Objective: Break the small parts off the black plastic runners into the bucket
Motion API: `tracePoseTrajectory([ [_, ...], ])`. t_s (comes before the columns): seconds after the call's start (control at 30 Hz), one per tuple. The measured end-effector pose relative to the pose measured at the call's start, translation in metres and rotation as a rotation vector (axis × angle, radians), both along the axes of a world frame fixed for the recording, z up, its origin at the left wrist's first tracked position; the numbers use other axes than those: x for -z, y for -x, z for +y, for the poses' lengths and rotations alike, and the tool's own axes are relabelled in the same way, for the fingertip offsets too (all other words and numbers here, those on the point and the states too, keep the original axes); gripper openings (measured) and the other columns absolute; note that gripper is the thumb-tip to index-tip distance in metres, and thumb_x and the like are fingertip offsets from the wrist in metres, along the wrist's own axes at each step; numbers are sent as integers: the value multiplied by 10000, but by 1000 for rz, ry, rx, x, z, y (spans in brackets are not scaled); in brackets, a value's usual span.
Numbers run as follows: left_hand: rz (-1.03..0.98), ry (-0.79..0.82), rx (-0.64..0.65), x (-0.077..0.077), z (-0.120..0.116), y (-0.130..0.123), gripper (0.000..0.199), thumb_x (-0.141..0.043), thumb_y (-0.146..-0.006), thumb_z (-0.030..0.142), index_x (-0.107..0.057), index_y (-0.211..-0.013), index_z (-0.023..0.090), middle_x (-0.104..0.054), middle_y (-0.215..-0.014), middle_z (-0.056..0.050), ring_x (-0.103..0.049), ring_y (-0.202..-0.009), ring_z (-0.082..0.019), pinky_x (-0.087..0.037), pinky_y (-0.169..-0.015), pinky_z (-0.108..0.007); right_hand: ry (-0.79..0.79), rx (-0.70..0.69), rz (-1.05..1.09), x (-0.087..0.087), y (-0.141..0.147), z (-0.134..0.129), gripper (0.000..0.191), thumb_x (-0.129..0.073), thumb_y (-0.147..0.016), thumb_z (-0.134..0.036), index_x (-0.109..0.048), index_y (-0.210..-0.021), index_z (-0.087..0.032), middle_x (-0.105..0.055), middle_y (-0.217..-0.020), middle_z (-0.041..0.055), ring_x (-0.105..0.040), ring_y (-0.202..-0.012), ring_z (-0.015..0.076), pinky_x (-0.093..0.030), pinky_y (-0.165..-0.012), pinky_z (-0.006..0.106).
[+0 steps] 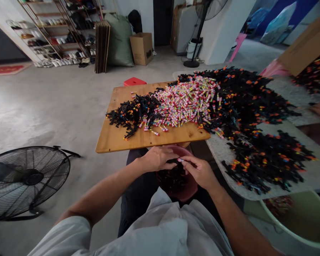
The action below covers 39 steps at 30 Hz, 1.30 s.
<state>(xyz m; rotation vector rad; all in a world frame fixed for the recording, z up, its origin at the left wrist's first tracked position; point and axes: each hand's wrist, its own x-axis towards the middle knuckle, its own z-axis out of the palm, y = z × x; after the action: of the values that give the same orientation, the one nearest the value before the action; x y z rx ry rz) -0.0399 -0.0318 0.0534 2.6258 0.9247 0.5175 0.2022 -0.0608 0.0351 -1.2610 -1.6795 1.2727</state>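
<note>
Head view: right hand [200,172] pinches small pink tube [180,160].

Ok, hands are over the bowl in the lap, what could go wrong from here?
The small pink piece pinched between the left hand and right hand could slip; it may vanish among the dark parts in the red bowl. Loose pink pieces lie close to the wooden board edge and might roll off. The black parts pile reaches the stone table's rim and could spill.

Two hands [160,158], one wooden board [114,137], one pink bowl [188,190], two fans [24,177], uncounted small pieces
</note>
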Motion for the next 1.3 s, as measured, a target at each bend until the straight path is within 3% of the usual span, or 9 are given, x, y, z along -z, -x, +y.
tracePoseTrajectory([
  [0.2,-47,58,-80,7,-5,-5,369,-622,-990,454,-706,-1287,252,-739,-1242,-92,-697,-1161,-243,-545,-997,-334,136,-136,21,2,-8,5,377,-681,-927,-506,-778,-1082,-175,-677,-679,2,-607,-556,138,-509,-562,256],
  [0.4,-101,180,-98,9,-2,28,486,-668,-961,515,-655,-1371,254,-710,-1333,-93,-655,-1260,-248,-515,-1088,-375,109,-413,-337,3,-18,39,265,-664,-925,-436,-813,-977,-223,-795,-906,51,-731,-830,228,-550,-773,313],
  [0.47,-135,122,-313,13,4,58,372,-609,-1009,440,-694,-1307,234,-722,-1289,-100,-662,-1232,-239,-508,-1100,-385,-67,-348,-476,4,-6,57,247,-615,-949,-372,-810,-964,-221,-803,-972,73,-735,-934,251,-530,-864,330],
  [0.6,1,32,-984,24,20,126,272,-626,-983,332,-742,-1195,204,-718,-1199,-121,-666,-1162,-265,-519,-1069,-411,-336,-234,-576,5,57,93,265,-528,-993,-272,-779,-1042,-205,-770,-1093,96,-709,-1027,236,-493,-935,315],
  [0.7,108,79,-1161,32,31,154,326,-680,-952,354,-725,-1242,211,-694,-1226,-125,-647,-1185,-278,-510,-1062,-397,-420,-196,-716,4,116,112,253,-545,-991,-258,-766,-1099,-200,-703,-1253,123,-680,-1092,250,-490,-931,320],
  [0.83,163,186,-1103,37,41,161,353,-708,-934,410,-723,-1232,221,-683,-1216,-111,-653,-1150,-267,-518,-1014,-361,-436,-152,-916,9,163,128,262,-550,-991,-240,-746,-1133,-141,-664,-1279,186,-662,-1134,281,-492,-930,341],
  [0.97,122,158,-1067,41,38,167,284,-678,-948,360,-717,-1197,229,-683,-1155,-88,-671,-1077,-245,-533,-955,-340,-414,-135,-852,24,162,133,217,-553,-987,-246,-743,-994,-142,-696,-1228,191,-663,-1136,278,-493,-945,350],
  [1.17,-93,-44,-837,43,3,145,264,-695,-872,239,-615,-1122,210,-664,-1118,-78,-658,-1033,-218,-543,-928,-339,-26,-27,-34,33,130,108,236,-599,-928,-450,-626,-908,-216,-674,-671,7,-627,-593,187,-519,-607,300],
  [1.3,-116,127,-640,31,-15,98,297,-623,-888,207,-539,-1172,216,-687,-947,-28,-701,-853,-194,-550,-790,-299,139,-31,322,25,120,77,342,-710,-856,-524,-570,-943,-224,-711,-766,2,-599,-555,143,-508,-565,273],
])
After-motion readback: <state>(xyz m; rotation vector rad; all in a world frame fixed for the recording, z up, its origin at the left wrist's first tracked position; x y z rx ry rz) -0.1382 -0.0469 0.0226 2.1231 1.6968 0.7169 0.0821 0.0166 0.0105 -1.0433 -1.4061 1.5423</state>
